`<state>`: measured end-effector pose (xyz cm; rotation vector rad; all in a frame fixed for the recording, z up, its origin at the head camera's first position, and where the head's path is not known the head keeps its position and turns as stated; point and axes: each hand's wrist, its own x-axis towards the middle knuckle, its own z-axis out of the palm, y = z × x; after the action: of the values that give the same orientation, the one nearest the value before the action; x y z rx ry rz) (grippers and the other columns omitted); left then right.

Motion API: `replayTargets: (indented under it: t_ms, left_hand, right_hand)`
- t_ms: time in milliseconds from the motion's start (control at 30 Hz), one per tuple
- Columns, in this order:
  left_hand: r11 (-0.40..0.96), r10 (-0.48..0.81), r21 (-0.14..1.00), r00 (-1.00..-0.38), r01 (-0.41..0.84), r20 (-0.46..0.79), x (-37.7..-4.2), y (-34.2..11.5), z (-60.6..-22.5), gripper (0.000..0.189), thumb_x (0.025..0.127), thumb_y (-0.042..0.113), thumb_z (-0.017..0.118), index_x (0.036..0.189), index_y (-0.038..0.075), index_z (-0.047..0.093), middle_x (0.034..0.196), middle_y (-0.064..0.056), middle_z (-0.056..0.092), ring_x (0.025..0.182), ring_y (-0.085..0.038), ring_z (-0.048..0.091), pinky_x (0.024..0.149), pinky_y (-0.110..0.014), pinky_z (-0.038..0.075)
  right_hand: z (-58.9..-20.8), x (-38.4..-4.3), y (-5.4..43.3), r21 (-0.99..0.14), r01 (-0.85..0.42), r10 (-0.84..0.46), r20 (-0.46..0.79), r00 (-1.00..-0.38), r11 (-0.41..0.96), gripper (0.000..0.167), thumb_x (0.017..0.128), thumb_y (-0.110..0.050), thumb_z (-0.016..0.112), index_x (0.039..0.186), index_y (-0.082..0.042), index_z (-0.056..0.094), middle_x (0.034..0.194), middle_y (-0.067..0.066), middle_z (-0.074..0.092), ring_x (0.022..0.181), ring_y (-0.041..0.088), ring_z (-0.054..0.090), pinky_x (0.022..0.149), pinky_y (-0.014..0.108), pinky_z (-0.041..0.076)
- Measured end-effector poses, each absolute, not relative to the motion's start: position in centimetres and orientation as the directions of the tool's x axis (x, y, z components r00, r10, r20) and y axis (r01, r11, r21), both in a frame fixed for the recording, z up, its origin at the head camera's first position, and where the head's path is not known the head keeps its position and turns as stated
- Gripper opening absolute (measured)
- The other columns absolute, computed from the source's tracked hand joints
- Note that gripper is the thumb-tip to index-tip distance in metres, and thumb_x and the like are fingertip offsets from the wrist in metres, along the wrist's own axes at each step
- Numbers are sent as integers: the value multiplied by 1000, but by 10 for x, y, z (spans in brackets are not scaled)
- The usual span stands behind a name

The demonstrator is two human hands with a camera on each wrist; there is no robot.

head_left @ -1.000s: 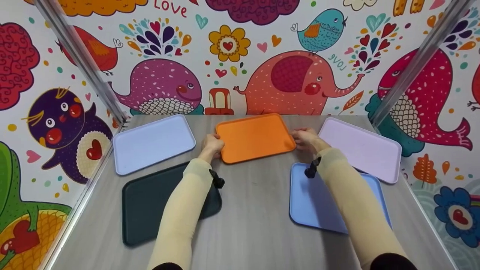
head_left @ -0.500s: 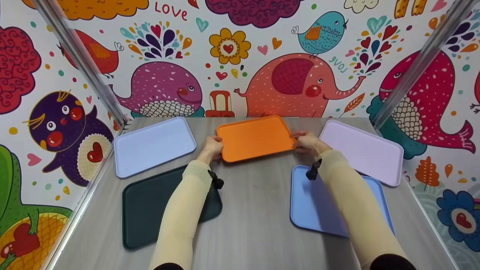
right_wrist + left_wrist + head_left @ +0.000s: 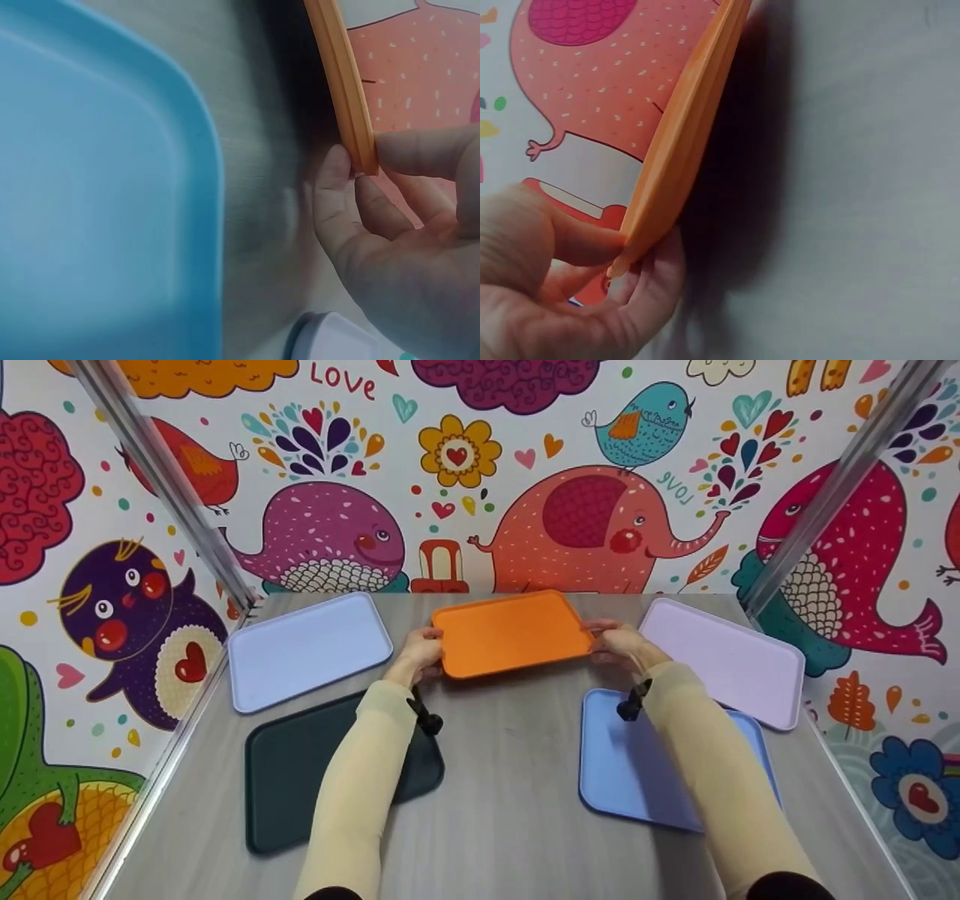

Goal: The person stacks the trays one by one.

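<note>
An orange tray (image 3: pixel 514 634) with rounded corners is at the back middle of the table, raised off it with a dark shadow underneath. My left hand (image 3: pixel 421 651) pinches its left short edge; in the left wrist view, the thumb of that hand (image 3: pixel 570 277) lies on the rim with fingers curled below. At the opposite end, my right hand (image 3: pixel 616 643) pinches the right edge. The right wrist view shows this hand (image 3: pixel 405 217) with the tray's rim (image 3: pixel 349 97) between thumb and fingertips.
A pale lavender-blue tray (image 3: pixel 311 649) lies back left, with a dark green tray (image 3: pixel 292 772) in front of it. On the right are a pale lilac tray (image 3: pixel 727 660) and a blue tray (image 3: pixel 622 765) under my right forearm. Printed walls (image 3: pixel 525 442) enclose the grey table (image 3: pixel 510 795).
Both hands have lifted the orange tray slightly, its front edge rising and the shadow below it widening. The other trays stay where they were.
</note>
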<state>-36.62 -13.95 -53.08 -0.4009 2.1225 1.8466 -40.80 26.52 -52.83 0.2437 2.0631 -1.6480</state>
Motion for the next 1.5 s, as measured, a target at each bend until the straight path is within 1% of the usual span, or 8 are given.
replayTargets:
  t_ms: [100,200,367,533,767,967,1233,1500]
  left_hand:
    - [90,0,913,-917,-398,-399,-365,-143,-528,64,100,-3,48,163,6,53,120,-7,60,84,-16,59,88,-40,58]
    - [71,21,917,-919,-393,-395,-364,-146,-527,62,101,-2,48,163,7,54,106,-5,58,83,-16,61,85,-39,60]
    - [31,35,929,-928,-370,-371,-359,-150,-523,64,100,-6,51,162,9,55,124,-10,60,92,-19,65,76,-34,62]
    - [-36,33,942,-942,-334,-333,-354,-150,-519,63,100,-8,53,160,11,56,143,-15,58,103,-22,66,78,-35,62]
    - [-159,54,936,-950,-313,-308,-348,-142,-515,61,103,-9,53,161,10,53,148,-14,59,109,-22,66,90,-43,60]
    - [-248,41,922,-954,-297,-296,-342,-135,-512,58,105,-8,53,160,10,52,156,-16,57,115,-25,66,100,-47,59]
    - [-301,20,916,-962,-264,-271,-334,-127,-510,56,106,-8,54,159,12,53,155,-16,58,117,-28,66,91,-42,63]
    - [-343,-14,912,-970,-225,-244,-329,-114,-511,55,105,-7,57,156,13,55,147,-15,59,112,-27,66,94,-43,61]
  right_hand:
    - [-523,-405,266,-871,446,-165,-480,-862,207,68,103,3,54,168,-17,53,179,15,42,136,32,58,132,49,47]
    - [-518,-400,267,-875,462,-160,-481,-862,144,69,103,4,53,168,-19,54,177,15,44,138,32,58,135,51,43]
    - [-513,-391,265,-897,442,-179,-434,-883,-6,69,104,9,52,167,-16,55,174,15,49,135,28,64,135,48,42]
    - [-509,-385,265,-905,402,-156,-381,-911,-142,64,105,9,50,165,-12,57,165,13,59,127,23,71,122,33,56]
    - [-502,-370,255,-914,334,41,-351,-935,-230,59,105,3,54,164,-7,55,142,3,66,118,18,69,110,27,61]
    - [-499,-356,230,-916,168,210,-257,-943,-365,47,101,9,60,145,-9,59,134,2,59,112,18,67,94,23,64]
    - [-505,-336,184,-895,-43,354,-131,-926,-444,74,94,18,67,161,-2,44,132,8,51,102,19,67,80,25,67]
    - [-514,-320,136,-893,-172,452,-39,-891,-416,87,87,26,72,161,-3,38,141,15,51,118,28,62,73,19,63]
